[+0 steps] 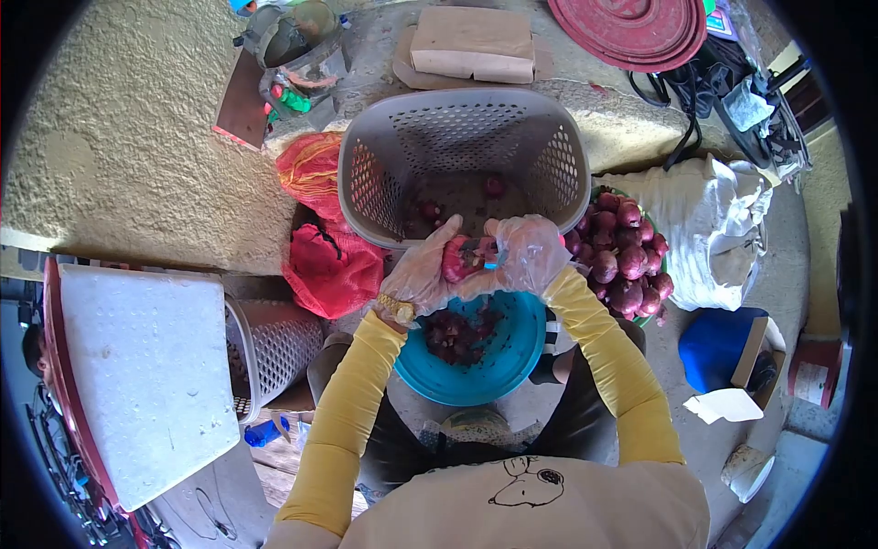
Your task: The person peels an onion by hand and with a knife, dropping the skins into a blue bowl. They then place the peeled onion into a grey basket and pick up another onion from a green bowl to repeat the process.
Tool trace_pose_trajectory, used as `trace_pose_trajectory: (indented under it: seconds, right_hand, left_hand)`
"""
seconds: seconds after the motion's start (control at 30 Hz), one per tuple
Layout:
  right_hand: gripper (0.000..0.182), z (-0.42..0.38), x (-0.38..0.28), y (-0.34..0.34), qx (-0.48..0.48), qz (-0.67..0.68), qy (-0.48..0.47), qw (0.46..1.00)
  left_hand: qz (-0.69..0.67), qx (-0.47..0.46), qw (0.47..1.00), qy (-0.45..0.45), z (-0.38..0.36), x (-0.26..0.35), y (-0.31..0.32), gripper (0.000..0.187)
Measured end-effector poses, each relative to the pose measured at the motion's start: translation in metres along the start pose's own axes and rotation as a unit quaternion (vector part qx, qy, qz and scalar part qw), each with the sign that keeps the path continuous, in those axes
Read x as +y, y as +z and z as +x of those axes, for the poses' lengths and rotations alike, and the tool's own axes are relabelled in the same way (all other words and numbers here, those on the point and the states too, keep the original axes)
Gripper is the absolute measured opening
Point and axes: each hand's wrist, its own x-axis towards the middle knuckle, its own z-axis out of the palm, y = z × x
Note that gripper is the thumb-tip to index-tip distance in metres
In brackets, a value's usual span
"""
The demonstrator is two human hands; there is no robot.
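Both my hands wear clear plastic gloves over yellow sleeves. My left hand (422,272) grips a red onion (455,259) just above a blue bowl (512,357) that holds dark onion peels. My right hand (530,252) holds a small knife (487,258) with a blue handle against that onion. Straight ahead stands a grey perforated basket (462,137) with a few peeled onions (430,210) at its bottom. A pile of red onions (622,252) lies to the right of my right hand.
A red mesh sack (331,265) lies left of the basket, a white sack (709,229) to the right. A white foam box (142,375) and a grey mesh bin (274,343) stand at my left. A blue stool (718,343) sits at the right.
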Motion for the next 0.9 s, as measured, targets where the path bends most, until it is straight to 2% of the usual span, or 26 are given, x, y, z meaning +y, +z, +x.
trace_pose_trajectory:
  seconds: [0.03,0.17,0.2,0.23,0.27,0.3,0.33,0.47,0.5,0.53,0.6,0.63,0.77,0.8,0.83,0.9]
  right_hand:
    - [0.077,0.001,-0.002,-0.005,-0.060,-0.002,0.008,0.998]
    - [0.079,0.002,-0.003,-0.001,-0.073,0.009,0.028,0.997]
    - [0.078,0.003,-0.004,0.000,-0.065,0.016,0.033,0.997]
    - [0.078,0.002,-0.004,0.001,-0.058,0.022,0.038,0.997]
    - [0.078,0.001,-0.004,0.004,-0.057,0.022,0.039,0.997]
    - [0.080,0.000,-0.003,0.009,-0.040,0.010,0.030,0.999]
    - [0.082,-0.002,-0.003,0.013,-0.023,-0.003,0.023,0.999]
    - [0.084,-0.005,0.001,0.022,-0.035,0.014,0.031,0.999]
    - [0.085,-0.005,0.001,0.023,-0.030,0.014,0.021,0.999]
    - [0.086,-0.004,0.001,0.023,-0.025,0.014,0.011,1.000]
    - [0.082,-0.002,-0.003,0.017,-0.057,0.014,0.032,0.998]
    - [0.078,-0.002,-0.004,0.014,-0.089,0.013,0.054,0.995]
    - [0.087,-0.005,0.000,0.022,-0.012,0.027,0.000,1.000]
    - [0.085,-0.004,-0.002,0.018,-0.028,0.044,0.011,0.999]
    - [0.084,-0.004,-0.004,0.016,-0.044,0.060,0.022,0.997]
    - [0.081,-0.006,-0.003,0.020,-0.025,0.064,0.015,0.998]
  left_hand:
    - [0.052,0.023,0.998,0.028,0.001,0.000,-0.002,0.048]
    - [0.020,0.001,0.999,0.034,-0.010,-0.003,0.017,0.045]
    - [0.289,-0.011,0.932,0.219,-0.016,-0.009,0.018,0.044]
    - [0.526,-0.022,0.761,0.379,-0.019,-0.013,0.018,0.045]
    - [0.526,-0.022,0.761,0.379,-0.015,-0.010,0.016,0.045]
    - [0.330,0.028,0.919,0.215,-0.010,-0.004,0.014,0.043]
    - [0.103,0.076,0.991,0.030,-0.007,-0.002,0.013,0.042]
    - [0.093,0.076,0.991,0.051,-0.010,-0.006,0.018,0.040]
    - [0.381,0.025,0.896,0.225,-0.014,-0.009,0.014,0.040]
    - [0.623,-0.028,0.688,0.371,-0.017,-0.008,0.010,0.040]
    - [0.653,-0.025,0.673,0.345,-0.020,-0.001,0.005,0.038]
    - [0.682,-0.023,0.657,0.319,-0.020,0.001,0.005,0.056]
    - [0.660,-0.025,0.685,0.306,-0.012,-0.004,-0.005,0.059]
    - [0.496,-0.012,0.836,0.234,-0.004,-0.010,-0.012,0.062]
    - [0.305,0.001,0.941,0.149,0.003,-0.014,-0.020,0.064]
    - [0.314,-0.002,0.938,0.148,0.012,-0.018,-0.032,0.067]
